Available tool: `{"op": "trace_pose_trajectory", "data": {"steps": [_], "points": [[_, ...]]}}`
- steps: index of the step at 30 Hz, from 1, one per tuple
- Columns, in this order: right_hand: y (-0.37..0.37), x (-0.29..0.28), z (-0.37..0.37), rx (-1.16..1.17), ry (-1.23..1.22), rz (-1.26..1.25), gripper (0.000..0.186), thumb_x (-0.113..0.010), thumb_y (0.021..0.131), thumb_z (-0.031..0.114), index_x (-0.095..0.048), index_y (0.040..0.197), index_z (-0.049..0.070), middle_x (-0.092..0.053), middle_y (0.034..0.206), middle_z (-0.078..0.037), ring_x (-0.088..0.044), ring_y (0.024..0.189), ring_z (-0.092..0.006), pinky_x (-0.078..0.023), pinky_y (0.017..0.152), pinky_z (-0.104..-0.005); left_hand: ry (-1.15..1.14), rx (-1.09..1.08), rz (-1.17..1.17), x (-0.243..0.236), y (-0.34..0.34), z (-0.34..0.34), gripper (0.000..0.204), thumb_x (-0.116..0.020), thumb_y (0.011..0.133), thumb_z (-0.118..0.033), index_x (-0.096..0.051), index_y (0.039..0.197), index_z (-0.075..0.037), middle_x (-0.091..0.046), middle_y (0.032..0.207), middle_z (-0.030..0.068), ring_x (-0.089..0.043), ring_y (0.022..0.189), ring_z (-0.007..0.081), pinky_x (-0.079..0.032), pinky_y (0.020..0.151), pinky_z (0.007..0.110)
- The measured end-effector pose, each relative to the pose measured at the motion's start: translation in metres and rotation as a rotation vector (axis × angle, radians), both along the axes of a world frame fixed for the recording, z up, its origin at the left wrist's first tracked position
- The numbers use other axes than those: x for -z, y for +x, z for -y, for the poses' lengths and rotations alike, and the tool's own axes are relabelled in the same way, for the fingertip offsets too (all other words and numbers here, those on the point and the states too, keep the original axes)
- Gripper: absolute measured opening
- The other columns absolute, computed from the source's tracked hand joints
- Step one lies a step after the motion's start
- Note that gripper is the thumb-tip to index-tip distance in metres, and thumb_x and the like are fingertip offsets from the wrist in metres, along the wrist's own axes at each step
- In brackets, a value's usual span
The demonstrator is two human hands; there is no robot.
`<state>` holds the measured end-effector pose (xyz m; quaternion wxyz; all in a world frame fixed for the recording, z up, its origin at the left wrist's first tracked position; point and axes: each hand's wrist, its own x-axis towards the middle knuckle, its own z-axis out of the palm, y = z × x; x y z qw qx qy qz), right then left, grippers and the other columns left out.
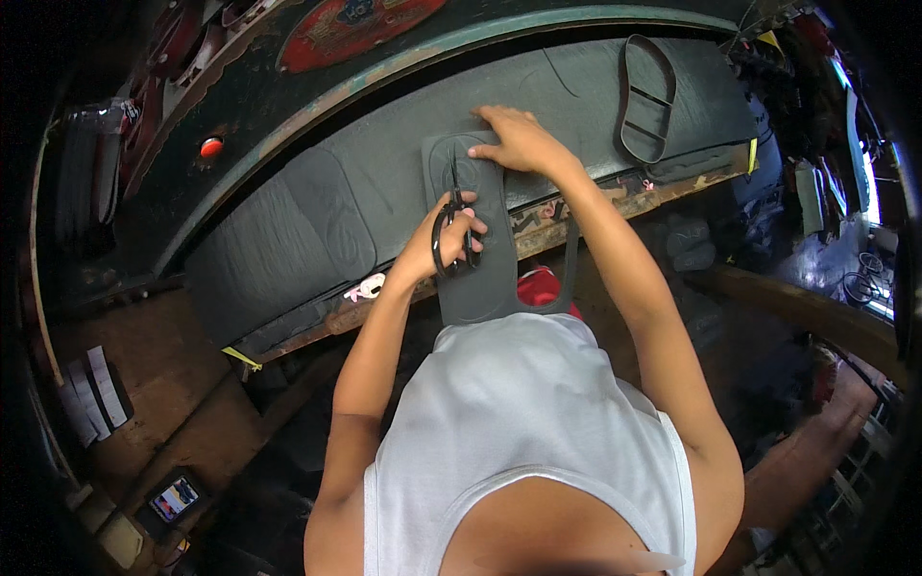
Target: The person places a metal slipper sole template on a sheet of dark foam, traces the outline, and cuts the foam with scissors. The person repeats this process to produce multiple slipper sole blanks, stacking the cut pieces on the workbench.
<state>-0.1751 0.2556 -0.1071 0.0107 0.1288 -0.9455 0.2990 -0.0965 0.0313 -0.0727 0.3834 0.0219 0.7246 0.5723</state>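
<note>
Black-handled scissors are in my left hand, its fingers closed around the handles. The slim blades point away from me over a long dark grey sheet of rubber or foam. Curved, sole-like outlines mark the far end of this strip, which runs back to my white shirt. At the strip's far right corner is my right hand, its thumb over the strip and its fingers reaching onto the grey work surface. That hand's thumb and fingers are apart.
A sole-shaped metal cutting die lies at the far right. On the left is another grey sheet. Behind the surface stands a dark green machine with a red button. A phone-like screen is at lower left.
</note>
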Motion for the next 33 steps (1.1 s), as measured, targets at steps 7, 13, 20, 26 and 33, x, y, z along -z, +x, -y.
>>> {"op": "trace_pose_trajectory", "data": {"steps": [7,13,20,26,33], "points": [[-0.026,0.021,-0.007,-0.120,-0.206,0.404,0.048,-0.083,0.083,0.031,-0.071,0.119,0.002,-0.073,0.115,-0.022,-0.069,0.111,-0.0399,-0.051,0.098,-0.0439,-0.008,-0.041,0.119,0.003,-0.014,-0.012,0.047,-0.045,0.102,-0.021,-0.042,0.142,0.003,-0.068,0.103,0.0162,-0.070,0.078,0.0193,-0.054,0.063,0.031],[-0.015,0.028,-0.001,-0.079,-0.145,0.305,0.045,-0.082,0.082,0.036,-0.074,0.116,0.007,-0.075,0.111,-0.017,-0.070,0.105,-0.0356,-0.042,0.102,-0.0460,-0.022,-0.048,0.158,0.003,-0.018,-0.018,0.046,-0.045,0.101,-0.018,-0.042,0.141,0.004,-0.068,0.103,0.0166,-0.070,0.077,0.0199,-0.055,0.063,0.032],[-0.016,0.030,0.001,-0.068,-0.126,0.283,0.047,-0.081,0.081,0.040,-0.075,0.117,0.009,-0.075,0.112,-0.016,-0.070,0.107,-0.0327,-0.041,0.104,-0.0423,-0.025,-0.044,0.150,0.006,-0.021,-0.017,0.047,-0.042,0.099,-0.016,-0.041,0.141,0.006,-0.068,0.103,0.0182,-0.071,0.077,0.0208,-0.055,0.061,0.031],[-0.016,0.032,0.002,-0.061,-0.112,0.288,0.048,-0.081,0.082,0.039,-0.075,0.119,0.010,-0.076,0.111,-0.015,-0.071,0.105,-0.0325,-0.040,0.102,-0.0403,-0.086,-0.006,0.144,0.009,-0.022,-0.015,0.044,-0.039,0.104,-0.020,-0.043,0.144,-0.002,-0.072,0.110,0.0155,-0.073,0.081,0.0189,-0.057,0.064,0.030],[-0.004,0.030,0.008,0.024,-0.115,0.160,0.042,-0.081,0.082,0.037,-0.076,0.113,0.009,-0.076,0.111,-0.013,-0.070,0.104,-0.0308,-0.041,0.098,-0.0417,-0.061,-0.045,0.175,-0.004,-0.023,-0.020,0.047,-0.041,0.101,-0.016,-0.042,0.141,0.008,-0.070,0.106,0.0248,-0.072,0.077,0.0227,-0.054,0.059,0.031]]}}
